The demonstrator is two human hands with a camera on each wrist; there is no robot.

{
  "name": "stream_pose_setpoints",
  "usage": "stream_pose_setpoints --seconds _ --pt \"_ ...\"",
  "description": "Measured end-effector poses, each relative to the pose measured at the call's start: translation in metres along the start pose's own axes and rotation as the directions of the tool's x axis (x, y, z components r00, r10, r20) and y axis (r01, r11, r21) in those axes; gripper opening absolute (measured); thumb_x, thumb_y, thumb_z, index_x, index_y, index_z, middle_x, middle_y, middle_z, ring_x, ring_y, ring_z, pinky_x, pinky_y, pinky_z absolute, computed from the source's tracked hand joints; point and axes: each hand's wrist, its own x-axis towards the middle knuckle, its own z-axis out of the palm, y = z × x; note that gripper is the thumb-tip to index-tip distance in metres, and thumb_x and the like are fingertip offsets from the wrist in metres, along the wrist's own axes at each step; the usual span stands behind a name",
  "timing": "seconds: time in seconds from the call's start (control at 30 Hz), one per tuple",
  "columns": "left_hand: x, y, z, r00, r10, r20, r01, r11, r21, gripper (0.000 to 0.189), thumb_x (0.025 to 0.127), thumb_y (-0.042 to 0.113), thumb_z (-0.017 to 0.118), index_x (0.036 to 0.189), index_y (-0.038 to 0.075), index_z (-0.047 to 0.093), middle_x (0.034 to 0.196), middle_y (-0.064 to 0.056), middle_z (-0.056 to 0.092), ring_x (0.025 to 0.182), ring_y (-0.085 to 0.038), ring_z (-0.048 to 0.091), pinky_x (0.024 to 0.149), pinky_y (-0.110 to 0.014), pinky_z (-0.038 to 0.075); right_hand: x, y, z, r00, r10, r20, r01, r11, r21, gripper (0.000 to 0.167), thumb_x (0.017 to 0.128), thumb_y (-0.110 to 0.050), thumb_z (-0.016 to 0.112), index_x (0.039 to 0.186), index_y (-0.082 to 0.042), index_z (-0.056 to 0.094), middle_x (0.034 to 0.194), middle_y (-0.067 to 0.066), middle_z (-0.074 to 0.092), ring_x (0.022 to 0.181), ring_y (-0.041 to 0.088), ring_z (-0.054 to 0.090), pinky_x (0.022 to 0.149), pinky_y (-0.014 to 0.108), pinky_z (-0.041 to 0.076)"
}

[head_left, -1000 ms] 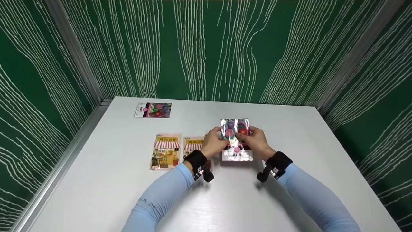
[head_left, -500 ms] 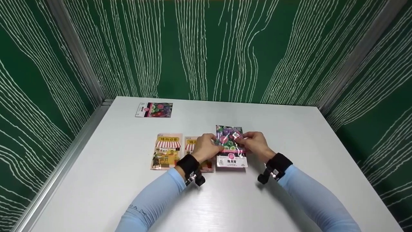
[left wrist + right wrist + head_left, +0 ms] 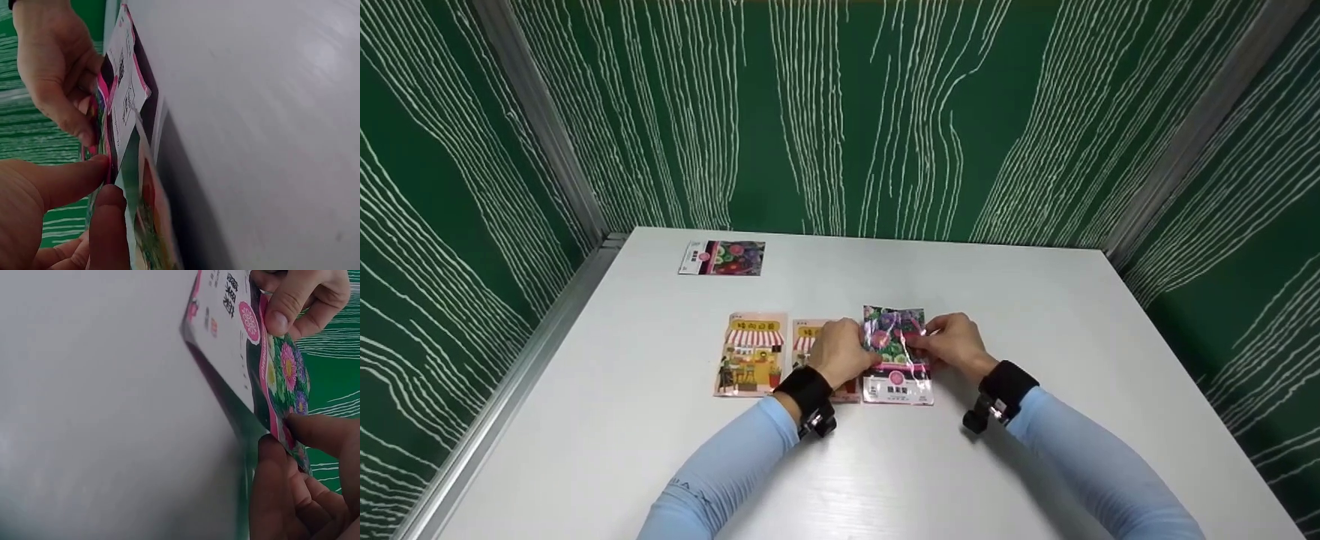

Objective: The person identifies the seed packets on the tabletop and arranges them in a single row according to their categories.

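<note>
A seed packet (image 3: pixel 898 375) with pink and purple flowers and a white label lies close over the table, label end toward the person. My left hand (image 3: pixel 840 351) pinches its left edge between thumb and fingers, while my right hand (image 3: pixel 956 343) pinches the right edge. In the right wrist view, the packet's flower picture (image 3: pixel 288 371) shows between both thumbs. Just left of it, partly hidden under my left hand, is a packet with a striped awning picture (image 3: pixel 805 341). The left wrist view shows that neighbour's edge (image 3: pixel 154 208) right beside the flower packet.
A second awning packet (image 3: pixel 750 356) lies farther left on the white table (image 3: pixel 840 480). Near the back left, another flower packet (image 3: pixel 724 258) lies sideways. Green walls with white lines (image 3: pixel 810 112) enclose the table.
Both hands have brought the flower packet down and toward the person, slightly left, beside the awning packet. Its surface has tilted out of the glare.
</note>
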Motion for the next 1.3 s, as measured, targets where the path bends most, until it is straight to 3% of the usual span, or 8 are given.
stream_pose_setpoints --seconds 0.3,0.57,0.7,0.83,0.93,1.13,1.3 --pt "0.0004 0.0050 0.0063 1.000 0.010 -0.021 -0.007 0.985 0.172 0.040 0.079 0.036 0.099 0.068 0.015 0.066 0.065 0.000 0.065 0.055 -0.015 0.059 0.050 -0.033 0.048 0.0025 0.0070 0.0029 0.999 -0.036 -0.002 0.036 0.990 -0.136 0.034 0.087 -0.034 0.094 0.093 -0.004 0.079 0.076 0.002 0.079 0.055 0.011 0.070 0.050 0.025 0.055" --pt "-0.0009 0.0090 0.0053 0.994 0.098 -0.038 -0.082 0.952 0.294 0.044 0.081 0.035 0.097 0.063 0.017 0.061 0.073 -0.006 0.071 0.062 -0.020 0.067 0.056 -0.036 0.058 0.0036 0.0068 0.0017 0.995 -0.094 -0.017 0.088 0.969 -0.233 0.041 0.084 -0.038 0.096 0.097 -0.004 0.078 0.074 0.003 0.078 0.056 0.011 0.067 0.051 0.025 0.050" --pt "-0.0011 0.0093 0.0067 0.991 0.116 -0.062 -0.091 0.945 0.315 0.038 0.078 0.035 0.099 0.069 0.013 0.069 0.075 -0.009 0.075 0.067 -0.026 0.073 0.059 -0.039 0.060 0.0033 0.0055 0.0026 0.991 -0.132 -0.035 0.117 0.952 -0.282 0.048 0.082 -0.041 0.096 0.102 -0.003 0.075 0.086 0.009 0.079 0.064 0.015 0.066 0.057 0.027 0.047" --pt "0.0012 0.0083 0.0077 0.995 0.091 -0.034 -0.077 0.952 0.297 0.033 0.078 0.034 0.098 0.078 0.011 0.075 0.079 -0.009 0.076 0.072 -0.027 0.074 0.061 -0.041 0.062 0.0020 0.0040 0.0033 0.993 -0.112 -0.043 0.093 0.947 -0.309 0.056 0.082 -0.043 0.096 0.109 -0.003 0.069 0.107 0.018 0.077 0.083 0.022 0.065 0.064 0.029 0.046" --pt "0.0019 0.0078 0.0074 0.997 0.078 -0.012 -0.071 0.954 0.292 0.032 0.080 0.034 0.097 0.083 0.010 0.077 0.082 -0.009 0.077 0.076 -0.028 0.074 0.064 -0.043 0.062 0.0017 0.0031 0.0034 0.994 -0.103 -0.043 0.084 0.946 -0.313 0.054 0.082 -0.043 0.096 0.108 -0.004 0.068 0.110 0.018 0.075 0.088 0.024 0.062 0.066 0.030 0.045" --pt "0.0000 0.0088 0.0064 0.997 0.078 0.012 -0.078 0.949 0.306 0.032 0.082 0.032 0.094 0.078 0.012 0.071 0.076 -0.008 0.074 0.070 -0.026 0.072 0.060 -0.041 0.060 0.0032 0.0036 0.0035 0.995 -0.101 -0.008 0.093 0.948 -0.306 0.043 0.084 -0.040 0.094 0.099 -0.007 0.072 0.092 0.011 0.076 0.068 0.017 0.062 0.056 0.028 0.045" --pt "-0.0014 0.0099 0.0056 0.995 0.096 0.019 -0.097 0.942 0.321 0.040 0.085 0.026 0.090 0.071 0.018 0.054 0.068 -0.003 0.066 0.061 -0.021 0.065 0.053 -0.036 0.053 0.0030 0.0038 0.0032 0.993 -0.117 -0.009 0.107 0.939 -0.326 0.040 0.085 -0.041 0.094 0.095 -0.008 0.074 0.091 0.008 0.075 0.070 0.016 0.060 0.058 0.029 0.044"
